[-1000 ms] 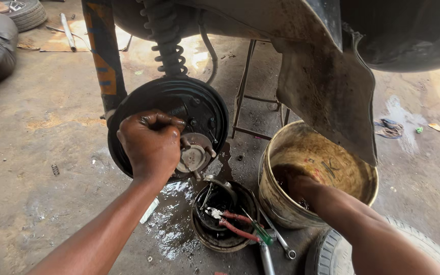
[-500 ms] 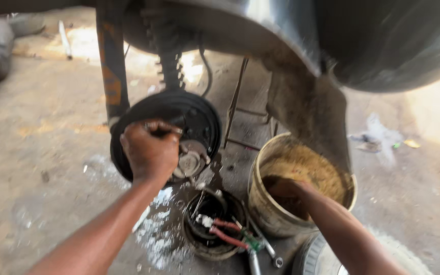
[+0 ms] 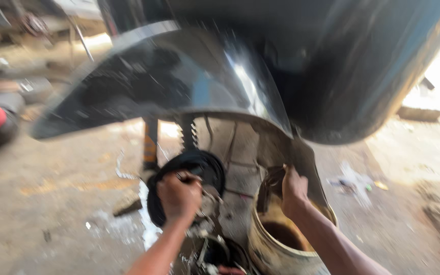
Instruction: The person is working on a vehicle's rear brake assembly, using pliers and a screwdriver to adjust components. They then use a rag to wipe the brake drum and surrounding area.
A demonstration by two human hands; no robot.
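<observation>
Fingers of the left hand (image 3: 179, 194) curl closed against the black brake drum (image 3: 199, 168); right of the drum, the right hand (image 3: 294, 191) grips the mud flap (image 3: 281, 147) above the rusty bucket (image 3: 271, 244), wrist raised.

Floor: bare concrete floor (image 3: 52, 214), dusty and stained, blurred by camera motion.
Wet patch: pale puddle (image 3: 146, 224) lay on the floor just left of the dark round brake plate.
Bucket: a grimy metal bucket (image 3: 276, 249) stood on the floor at the lower middle, brown liquid inside.
Debris: a small dark scrap (image 3: 127, 207) lay left of the puddle; pale litter (image 3: 355, 181) lay well to the right.
</observation>
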